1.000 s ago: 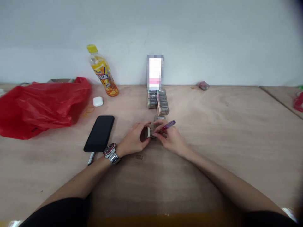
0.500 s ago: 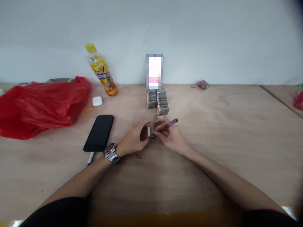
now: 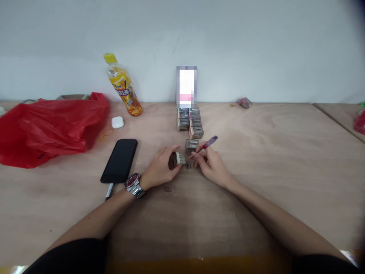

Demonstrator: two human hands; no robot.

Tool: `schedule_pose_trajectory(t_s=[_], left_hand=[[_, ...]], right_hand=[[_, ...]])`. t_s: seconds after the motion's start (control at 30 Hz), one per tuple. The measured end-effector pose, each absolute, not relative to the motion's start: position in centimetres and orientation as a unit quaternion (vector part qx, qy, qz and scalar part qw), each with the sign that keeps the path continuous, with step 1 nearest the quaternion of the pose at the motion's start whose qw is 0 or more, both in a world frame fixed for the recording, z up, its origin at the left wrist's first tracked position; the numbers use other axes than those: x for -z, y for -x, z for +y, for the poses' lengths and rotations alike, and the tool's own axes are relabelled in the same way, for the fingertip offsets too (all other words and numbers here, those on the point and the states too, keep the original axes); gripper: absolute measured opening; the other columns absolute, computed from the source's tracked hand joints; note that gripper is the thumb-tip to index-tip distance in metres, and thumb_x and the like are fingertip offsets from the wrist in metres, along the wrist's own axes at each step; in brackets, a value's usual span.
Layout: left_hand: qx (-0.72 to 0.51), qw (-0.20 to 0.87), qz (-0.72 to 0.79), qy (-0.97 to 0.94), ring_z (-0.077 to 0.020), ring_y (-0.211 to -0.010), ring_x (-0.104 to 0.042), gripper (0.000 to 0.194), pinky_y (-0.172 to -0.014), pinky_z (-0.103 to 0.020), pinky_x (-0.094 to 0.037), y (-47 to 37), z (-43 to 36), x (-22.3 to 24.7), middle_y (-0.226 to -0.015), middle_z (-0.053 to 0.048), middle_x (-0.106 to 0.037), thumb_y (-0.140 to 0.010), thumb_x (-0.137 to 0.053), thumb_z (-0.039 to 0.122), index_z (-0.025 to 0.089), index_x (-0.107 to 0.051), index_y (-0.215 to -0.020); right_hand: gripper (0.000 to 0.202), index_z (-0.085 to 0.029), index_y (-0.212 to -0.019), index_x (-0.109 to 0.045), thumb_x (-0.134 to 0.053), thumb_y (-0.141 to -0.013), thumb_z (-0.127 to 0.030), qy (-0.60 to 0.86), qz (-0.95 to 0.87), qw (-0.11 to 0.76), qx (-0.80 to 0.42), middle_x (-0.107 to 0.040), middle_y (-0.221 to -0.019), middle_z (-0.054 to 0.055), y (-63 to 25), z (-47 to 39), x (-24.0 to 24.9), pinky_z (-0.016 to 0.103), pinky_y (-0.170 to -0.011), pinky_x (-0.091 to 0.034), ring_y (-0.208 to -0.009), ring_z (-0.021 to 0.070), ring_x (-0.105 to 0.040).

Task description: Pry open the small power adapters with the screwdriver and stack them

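Observation:
My left hand [image 3: 161,167] grips a small pale-and-grey block [image 3: 180,158] between thumb and fingers, with one face turned to the right. In my right hand [image 3: 212,165], held like a pen, is a small screwdriver [image 3: 211,142] with a clear purple and red handle; its tip is apart from the block. Tiny dark pieces [image 3: 189,164] lie on the table between the hands. Just behind them stands a smoky see-through block [image 3: 192,146]. A small flat brownish piece [image 3: 167,189] rests on the table in front of my left hand.
Two rows of similar blocks [image 3: 196,129] run back to a lit, blurred screen [image 3: 186,86] at the wall. To the left are a black phone [image 3: 119,160], a white case [image 3: 117,122], a drink bottle [image 3: 124,89] and a red plastic bag [image 3: 57,127]. A small pinkish block [image 3: 245,102] lies back right.
My right hand has drawn the screwdriver back to the right, away from the block. Tiny dark pieces now show beside the block. My left hand has barely moved.

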State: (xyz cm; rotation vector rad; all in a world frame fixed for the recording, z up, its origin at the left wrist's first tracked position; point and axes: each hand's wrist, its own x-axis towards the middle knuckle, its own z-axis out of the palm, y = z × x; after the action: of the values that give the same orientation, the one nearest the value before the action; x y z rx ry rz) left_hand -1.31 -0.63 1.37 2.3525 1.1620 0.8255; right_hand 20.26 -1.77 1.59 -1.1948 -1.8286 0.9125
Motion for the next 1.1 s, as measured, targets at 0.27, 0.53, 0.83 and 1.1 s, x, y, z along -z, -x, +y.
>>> schedule_pose_trajectory(t_s=[0.27,0.53,0.83,1.1], left_hand=[[-0.322,0.195,0.451,-0.810,-0.0239,-0.106,-0.060,0.057,-0.095,-0.041,-0.049,1.3,-0.5,-1.0,-0.114,-0.009,-0.061,-0.080,-0.066,0.024,0.020,-0.040,-0.131],[-0.322,0.179,0.484,-0.794,-0.0228,-0.100,-0.060,0.034,-0.091,-0.039,-0.050,1.2,-0.6,-1.3,-0.105,-0.007,-0.061,-0.082,-0.064,0.025,0.019,-0.051,-0.112],[-0.323,0.169,0.489,-0.792,-0.0228,-0.103,-0.059,0.039,-0.092,-0.039,-0.050,1.3,-0.3,-1.0,-0.114,-0.008,-0.061,-0.084,-0.061,0.019,0.019,-0.051,-0.122],[-0.324,0.174,0.476,-0.799,-0.0218,-0.107,-0.058,0.047,-0.096,-0.039,-0.049,1.3,-0.1,-0.8,-0.120,-0.010,-0.059,-0.086,-0.056,0.013,0.019,-0.045,-0.131]], right_hand=[[0.024,-0.021,-0.092,-0.049,-0.039,-0.099,-0.042,0.496,-0.708,0.400,-0.304,-0.069,-0.076,0.003,-21.5,-1.5,-2.8,0.027,-0.058,-0.048,-0.056,0.0145,-0.063],[0.038,-0.019,-0.058,-0.050,-0.044,-0.091,-0.038,0.627,-0.763,0.076,-0.140,-0.058,-0.060,0.005,-24.8,1.1,-4.7,0.028,-0.052,-0.028,-0.059,0.0181,-0.054],[0.039,-0.019,-0.071,-0.060,-0.048,-0.087,-0.052,0.626,-0.779,0.009,0.016,-0.062,-0.066,0.008,-25.6,0.8,-5.6,0.031,-0.054,-0.032,-0.061,0.0240,-0.058],[0.050,-0.013,-0.134,-0.043,-0.055,-0.090,-0.031,0.446,-0.858,0.253,-0.043,-0.053,-0.130,0.017,-21.7,0.2,-3.1,0.047,-0.101,-0.044,-0.118,0.0320,-0.047]])
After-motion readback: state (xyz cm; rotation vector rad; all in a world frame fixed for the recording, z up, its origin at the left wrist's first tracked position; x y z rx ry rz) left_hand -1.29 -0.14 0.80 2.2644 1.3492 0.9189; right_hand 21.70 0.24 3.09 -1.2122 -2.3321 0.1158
